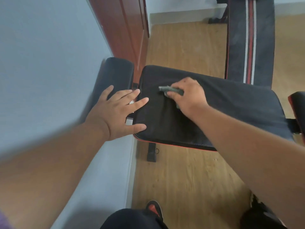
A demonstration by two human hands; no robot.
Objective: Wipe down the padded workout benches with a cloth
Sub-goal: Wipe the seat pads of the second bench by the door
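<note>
Left hand [120, 111] is laid flat, fingers [140, 101] released and spread, on the black padded counter [231, 113] edge, while a crumpled green cloth [171, 90] is clenched mid-pad under the right hand [186, 95]; striped bench [250, 38] seen beyond.

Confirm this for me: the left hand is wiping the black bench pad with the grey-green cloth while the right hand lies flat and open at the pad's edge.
Not right: the hands are swapped. In the head view the right hand presses the grey-green cloth onto the black bench pad, while the left hand lies flat and open at the pad's edge.
</note>
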